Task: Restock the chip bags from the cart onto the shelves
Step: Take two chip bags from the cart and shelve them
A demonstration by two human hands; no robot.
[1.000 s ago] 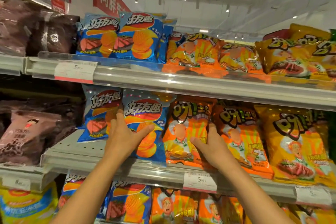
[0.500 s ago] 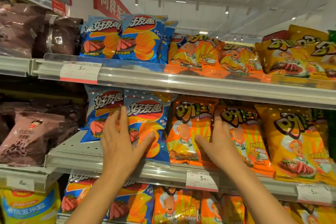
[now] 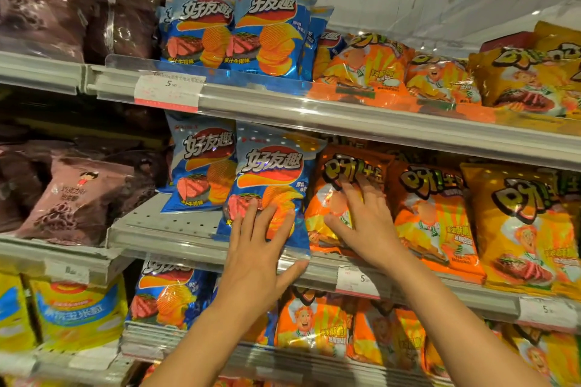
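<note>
The left hand [image 3: 256,248] presses flat, fingers straight, on a blue steak-flavour chip bag [image 3: 270,179] standing on the middle shelf [image 3: 169,229]. The right hand [image 3: 361,223], fingers spread, presses the neighbouring orange chip bag [image 3: 330,198].

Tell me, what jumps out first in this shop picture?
Two bare hands on the middle shelf: the left hand lies flat on a blue chip bag, and the right hand presses an orange chip bag beside it. Around them run bright rows of blue, orange and yellow bags, with dark brown bags at far left.
</note>
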